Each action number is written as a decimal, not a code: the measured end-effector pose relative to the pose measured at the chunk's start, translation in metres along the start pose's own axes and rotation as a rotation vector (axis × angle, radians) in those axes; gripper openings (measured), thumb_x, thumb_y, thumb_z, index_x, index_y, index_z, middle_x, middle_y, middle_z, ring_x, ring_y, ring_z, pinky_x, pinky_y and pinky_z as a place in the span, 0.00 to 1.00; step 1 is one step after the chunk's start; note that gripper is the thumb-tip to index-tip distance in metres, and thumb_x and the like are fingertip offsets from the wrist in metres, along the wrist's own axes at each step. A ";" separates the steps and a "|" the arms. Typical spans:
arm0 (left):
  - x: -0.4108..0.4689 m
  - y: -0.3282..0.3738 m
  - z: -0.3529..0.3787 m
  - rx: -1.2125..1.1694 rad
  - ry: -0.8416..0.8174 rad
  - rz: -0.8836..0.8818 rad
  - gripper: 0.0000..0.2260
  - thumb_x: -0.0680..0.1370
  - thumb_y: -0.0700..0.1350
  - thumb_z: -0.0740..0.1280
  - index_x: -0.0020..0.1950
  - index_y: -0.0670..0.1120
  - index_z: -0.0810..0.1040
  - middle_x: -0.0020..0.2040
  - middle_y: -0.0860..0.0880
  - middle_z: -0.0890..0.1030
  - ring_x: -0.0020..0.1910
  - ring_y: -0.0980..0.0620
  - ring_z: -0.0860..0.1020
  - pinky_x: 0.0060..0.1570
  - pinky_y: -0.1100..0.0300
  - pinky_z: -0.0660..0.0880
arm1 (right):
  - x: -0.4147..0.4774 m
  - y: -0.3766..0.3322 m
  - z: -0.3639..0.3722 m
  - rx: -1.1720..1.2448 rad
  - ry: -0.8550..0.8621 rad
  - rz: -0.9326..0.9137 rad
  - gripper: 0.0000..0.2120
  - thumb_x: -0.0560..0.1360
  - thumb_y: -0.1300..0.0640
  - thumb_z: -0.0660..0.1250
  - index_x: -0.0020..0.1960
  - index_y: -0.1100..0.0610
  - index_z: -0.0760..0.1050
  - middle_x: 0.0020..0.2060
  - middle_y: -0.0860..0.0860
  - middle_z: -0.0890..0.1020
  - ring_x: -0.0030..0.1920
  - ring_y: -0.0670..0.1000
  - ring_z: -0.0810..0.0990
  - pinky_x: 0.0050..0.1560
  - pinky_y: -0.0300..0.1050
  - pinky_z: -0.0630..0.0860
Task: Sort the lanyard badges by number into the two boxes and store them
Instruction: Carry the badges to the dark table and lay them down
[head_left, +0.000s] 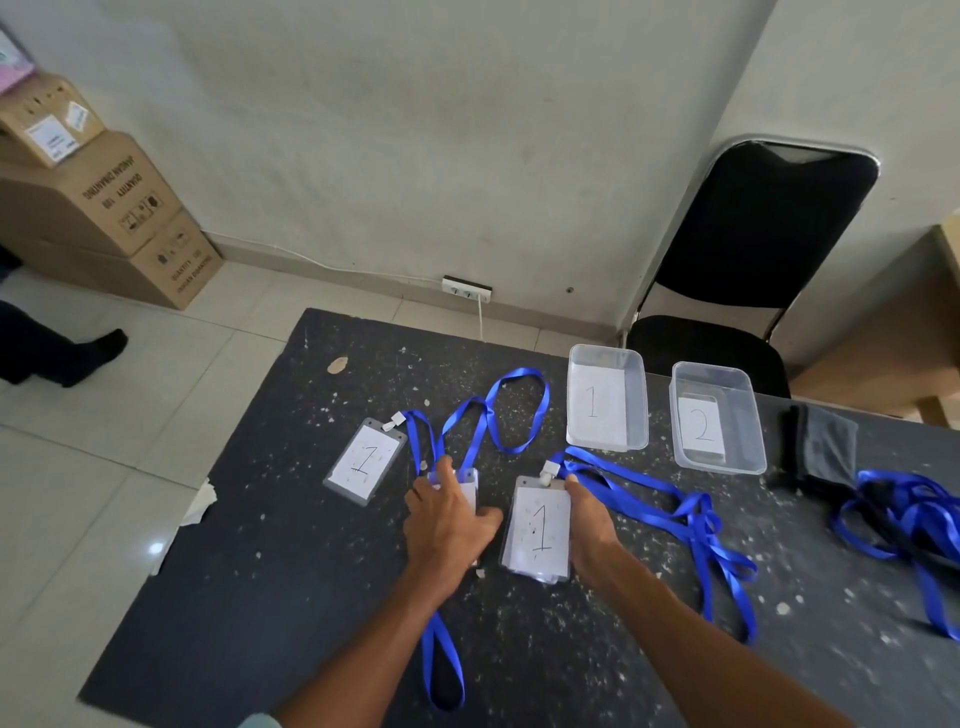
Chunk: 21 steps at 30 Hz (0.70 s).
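Observation:
Two clear plastic boxes stand at the back of the dark table: box 1 (638, 402) and, right of it, box 2 (754, 415), each with a numbered paper inside. A badge marked 1 (363, 460) lies flat at the left with its blue lanyard (511, 410) looped behind it. My left hand (449, 519) lies with fingers stretched over a second badge (470, 486), whose number is hidden. My right hand (589, 525) grips the right edge of a third badge marked 1 (537, 525); its lanyard (691, 519) trails to the right.
A tangle of blue lanyards (906, 519) and a dark cloth (823, 447) lie at the table's right end. A black chair (753, 244) stands behind the boxes. Cardboard cartons (109, 208) are stacked at the far left, near a person's leg (57, 353).

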<state>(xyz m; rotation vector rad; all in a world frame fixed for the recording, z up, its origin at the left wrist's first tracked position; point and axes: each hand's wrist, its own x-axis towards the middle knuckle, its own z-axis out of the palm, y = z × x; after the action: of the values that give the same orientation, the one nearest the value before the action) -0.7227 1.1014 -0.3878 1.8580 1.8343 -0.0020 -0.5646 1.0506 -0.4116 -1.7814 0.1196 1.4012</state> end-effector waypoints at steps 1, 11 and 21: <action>-0.002 0.007 -0.004 -0.010 0.002 0.028 0.39 0.69 0.58 0.70 0.74 0.50 0.55 0.66 0.40 0.69 0.64 0.42 0.69 0.54 0.50 0.74 | -0.001 0.000 0.001 -0.001 -0.010 -0.022 0.19 0.82 0.45 0.57 0.57 0.58 0.77 0.48 0.60 0.85 0.49 0.61 0.84 0.47 0.54 0.80; -0.019 0.043 -0.002 -0.062 -0.091 0.212 0.45 0.70 0.56 0.73 0.78 0.51 0.49 0.65 0.42 0.73 0.66 0.42 0.69 0.59 0.50 0.73 | -0.012 -0.003 0.016 0.149 -0.290 -0.072 0.23 0.83 0.45 0.56 0.59 0.62 0.79 0.52 0.60 0.85 0.54 0.58 0.83 0.55 0.54 0.78; 0.049 -0.034 -0.038 -0.231 0.077 0.044 0.21 0.75 0.50 0.65 0.68 0.49 0.70 0.60 0.47 0.79 0.61 0.44 0.76 0.59 0.48 0.74 | 0.004 -0.001 0.026 0.050 -0.215 -0.109 0.11 0.83 0.55 0.58 0.58 0.60 0.74 0.52 0.62 0.83 0.54 0.63 0.82 0.55 0.63 0.77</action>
<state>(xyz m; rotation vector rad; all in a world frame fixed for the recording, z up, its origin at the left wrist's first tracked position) -0.7634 1.1586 -0.3848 1.7563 1.7609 0.2890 -0.5827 1.0697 -0.4146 -1.5625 -0.0551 1.4875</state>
